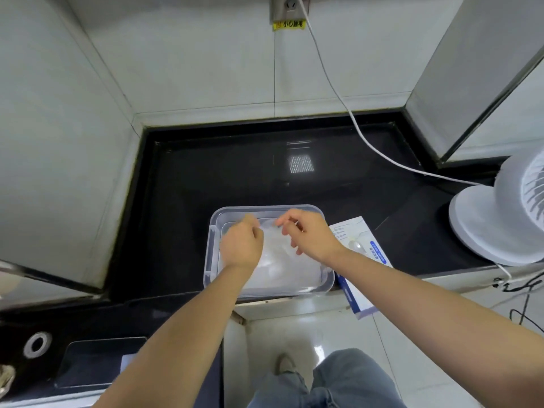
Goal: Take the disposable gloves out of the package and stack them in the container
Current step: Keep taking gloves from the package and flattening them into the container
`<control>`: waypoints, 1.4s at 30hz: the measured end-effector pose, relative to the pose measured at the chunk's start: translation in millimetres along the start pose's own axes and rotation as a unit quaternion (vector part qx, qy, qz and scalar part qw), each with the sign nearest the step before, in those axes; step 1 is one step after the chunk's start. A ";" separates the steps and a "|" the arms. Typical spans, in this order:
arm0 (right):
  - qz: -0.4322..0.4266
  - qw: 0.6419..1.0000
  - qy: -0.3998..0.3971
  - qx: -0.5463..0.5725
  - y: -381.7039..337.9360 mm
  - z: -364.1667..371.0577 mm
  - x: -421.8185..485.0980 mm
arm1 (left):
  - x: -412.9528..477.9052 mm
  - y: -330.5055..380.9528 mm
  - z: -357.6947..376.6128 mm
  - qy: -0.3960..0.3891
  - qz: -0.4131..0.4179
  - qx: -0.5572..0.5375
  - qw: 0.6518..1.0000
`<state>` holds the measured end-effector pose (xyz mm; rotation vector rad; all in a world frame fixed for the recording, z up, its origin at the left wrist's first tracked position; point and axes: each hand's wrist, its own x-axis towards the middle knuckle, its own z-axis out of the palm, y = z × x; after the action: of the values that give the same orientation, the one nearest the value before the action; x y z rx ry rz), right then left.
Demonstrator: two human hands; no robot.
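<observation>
A clear plastic container (pixel 212 262) sits at the front edge of the black counter. Thin see-through disposable gloves (pixel 281 267) lie flat inside it. Both hands hover over its far half. My left hand (pixel 242 244) has its fingers curled and pinches the top glove's edge. My right hand (pixel 309 234) pinches the same glove (pixel 269 228) with thumb and forefinger a little to the right. The white and blue glove package (pixel 357 251) lies on the counter just right of the container, partly under my right forearm.
A white desk fan (pixel 500 213) stands at the counter's right end, its cord (pixel 338 95) running up to a wall socket. Tiled walls close in the left and back. A dark phone-like slab (pixel 97 360) and a metal ring (pixel 36 344) lie on the lower left counter.
</observation>
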<state>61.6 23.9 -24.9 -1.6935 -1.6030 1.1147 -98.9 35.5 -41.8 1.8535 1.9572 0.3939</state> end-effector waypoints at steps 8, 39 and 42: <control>0.053 0.964 0.152 -0.210 54.3 -67.7 -26.0 | -23.8 63.7 1.8 0.015 0.087 -0.074 0.993; 0.097 0.978 0.013 0.183 122.5 -126.4 -63.6 | -86.1 153.5 107.5 -0.222 -0.032 0.015 0.974; 0.111 0.956 0.058 0.267 119.4 -136.2 -61.7 | -86.8 158.6 114.5 -0.210 -0.035 0.046 0.976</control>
<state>243.3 -32.7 -44.5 -1.5520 -0.9366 1.3778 97.6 -47.9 -57.7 1.7432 1.7632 -0.1073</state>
